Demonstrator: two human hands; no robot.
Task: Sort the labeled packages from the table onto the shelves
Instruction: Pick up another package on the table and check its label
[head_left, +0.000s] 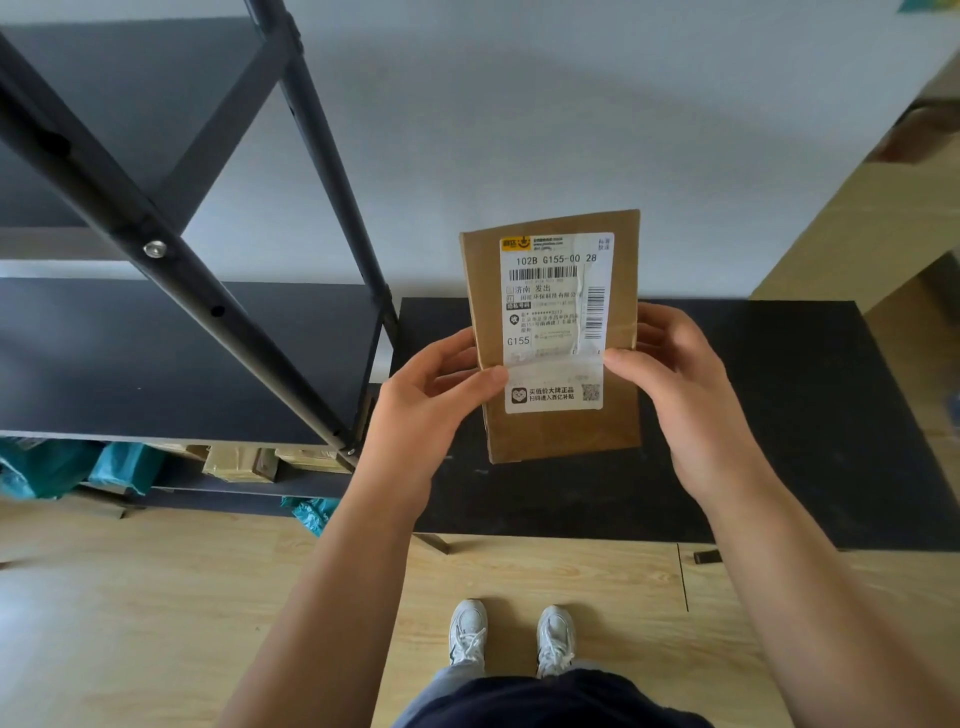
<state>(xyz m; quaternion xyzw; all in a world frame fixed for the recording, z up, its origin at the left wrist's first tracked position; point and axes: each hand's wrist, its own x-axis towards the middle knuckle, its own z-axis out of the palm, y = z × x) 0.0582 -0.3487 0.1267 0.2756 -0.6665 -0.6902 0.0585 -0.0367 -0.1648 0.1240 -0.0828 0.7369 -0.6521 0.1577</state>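
Package (558, 431): flat brown cardboard parcel, white printed label (555, 322) facing up, reading "102B G155-00 28"; was held upright above black table (779, 415), shelves (182, 358) alongside.

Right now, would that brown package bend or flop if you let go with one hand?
Probably not much: the brown package stands flat and straight, gripped only low on its sides by the left hand and right hand. It looks thin, so likely light. Its paper surface seems unlikely to slip.

Soft, even daylight, sharp at centre, with wide-angle bending at the edges and faint shadows.
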